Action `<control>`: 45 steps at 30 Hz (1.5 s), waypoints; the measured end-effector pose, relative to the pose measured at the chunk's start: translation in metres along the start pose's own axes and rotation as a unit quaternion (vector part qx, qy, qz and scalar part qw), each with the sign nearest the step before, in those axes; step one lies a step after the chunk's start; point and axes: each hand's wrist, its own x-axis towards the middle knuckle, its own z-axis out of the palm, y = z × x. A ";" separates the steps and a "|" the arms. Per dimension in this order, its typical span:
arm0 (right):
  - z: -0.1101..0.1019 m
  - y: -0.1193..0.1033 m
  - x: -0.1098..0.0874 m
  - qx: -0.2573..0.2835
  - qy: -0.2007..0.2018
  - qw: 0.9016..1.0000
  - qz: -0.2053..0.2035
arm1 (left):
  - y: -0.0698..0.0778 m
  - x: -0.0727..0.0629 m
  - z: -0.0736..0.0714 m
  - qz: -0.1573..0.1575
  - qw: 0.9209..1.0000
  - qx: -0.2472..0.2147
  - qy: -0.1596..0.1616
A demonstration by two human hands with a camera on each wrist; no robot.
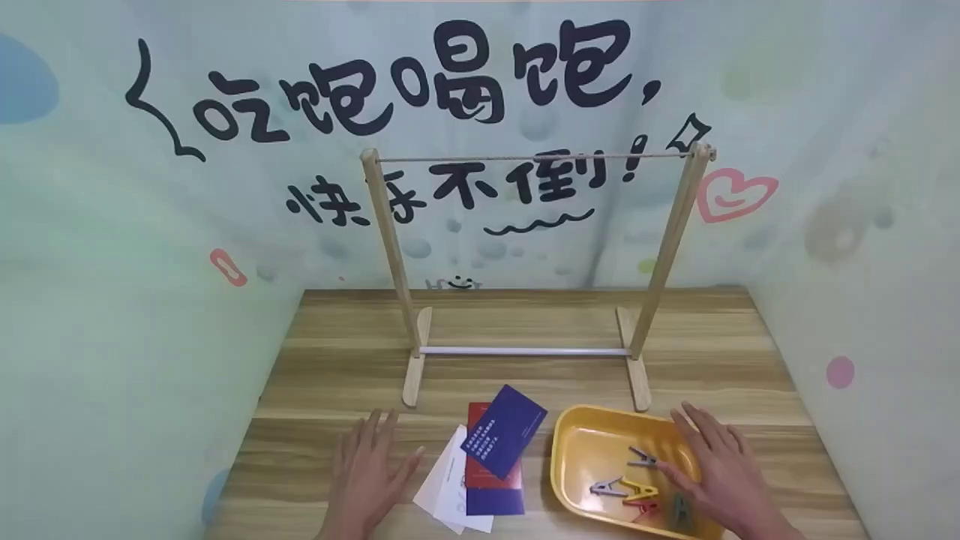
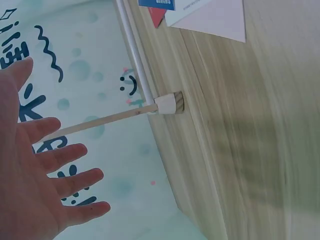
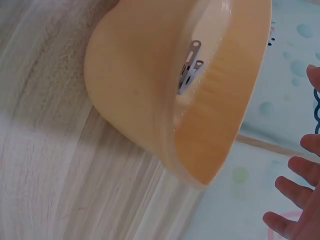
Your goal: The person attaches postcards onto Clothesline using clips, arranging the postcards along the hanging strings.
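Nearest, the person's left grip [image 1: 367, 472] and right grip [image 1: 724, 469] are both released, fingers spread and empty. The yellow tray [image 1: 592, 450], round-cornered, holds small clothespins [image 1: 640, 492], grey, yellow, red and green; it lies beneath and inward of the right grip, whose contact with it cannot be told. Overlapping cards [image 1: 504, 433], blue, red and white, lie on the bench [image 1: 322, 382] between left grip and tray. Beyond stands a wooden frame [image 1: 670, 240] with a taut cord [image 1: 480, 158] across its top.
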 end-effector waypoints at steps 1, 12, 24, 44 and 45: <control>0.001 -0.001 0.000 -0.003 -0.004 1.000 -0.001 | 0.001 0.001 0.001 0.004 1.000 0.001 0.004; 0.013 -0.012 0.013 -0.007 -0.023 0.999 -0.028 | 0.020 0.009 0.016 0.040 0.999 -0.016 0.023; 0.031 -0.020 0.017 -0.004 -0.049 0.997 -0.060 | 0.039 0.011 0.044 0.062 0.998 -0.028 -0.013; 0.049 -0.026 0.027 -0.049 -0.027 0.989 -0.137 | 0.061 0.019 0.070 0.082 0.994 -0.036 -0.061; 0.049 -0.026 0.028 -0.053 -0.032 0.988 -0.138 | 0.062 0.020 0.071 0.082 0.994 -0.035 -0.064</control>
